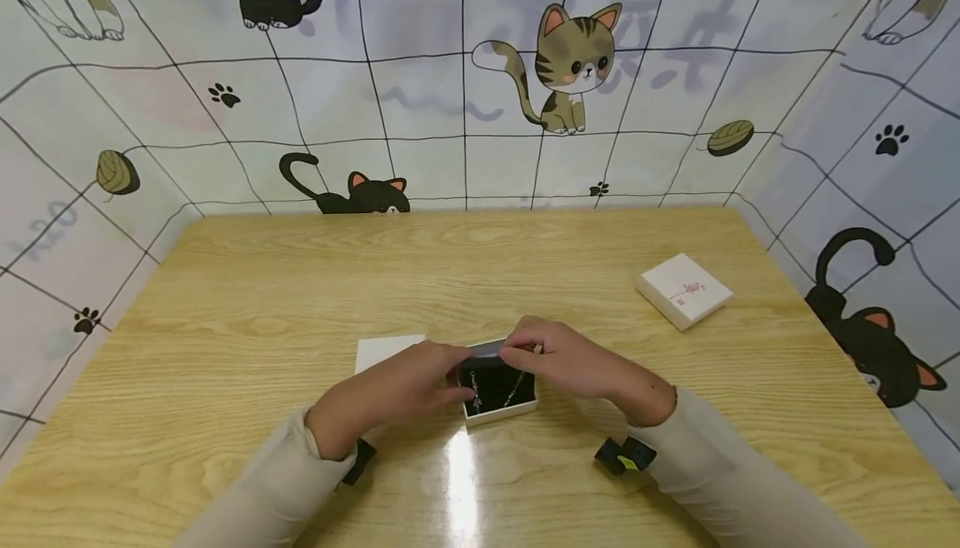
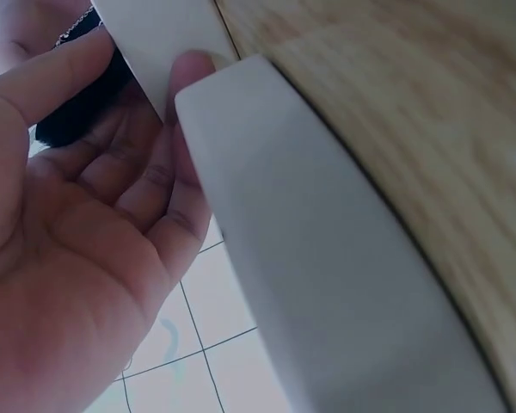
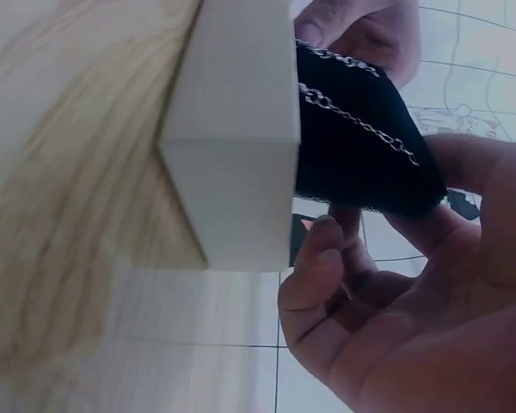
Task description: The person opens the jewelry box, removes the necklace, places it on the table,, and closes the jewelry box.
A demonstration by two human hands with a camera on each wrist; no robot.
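A small white box (image 1: pixel 502 416) sits on the table in front of me. Tilted up at its opening is a black velvety jewelry pad (image 3: pixel 353 155) with a silver chain (image 3: pixel 361 125) across its face. My right hand (image 1: pixel 566 356) pinches the pad's raised far edge between thumb and fingers. On the other side, my left hand (image 1: pixel 420 377) holds the pad, its thumb (image 2: pixel 64 73) over the face and its fingers behind. Beside the left hand lies a white lid-like piece (image 2: pixel 284 224), partly hidden under that arm in the head view.
A second white box (image 1: pixel 684 290) with a pink flower print stands at the right rear of the wooden table (image 1: pixel 337 265). Cat-patterned cloth (image 1: pixel 420 98) borders the table at the back and both sides.
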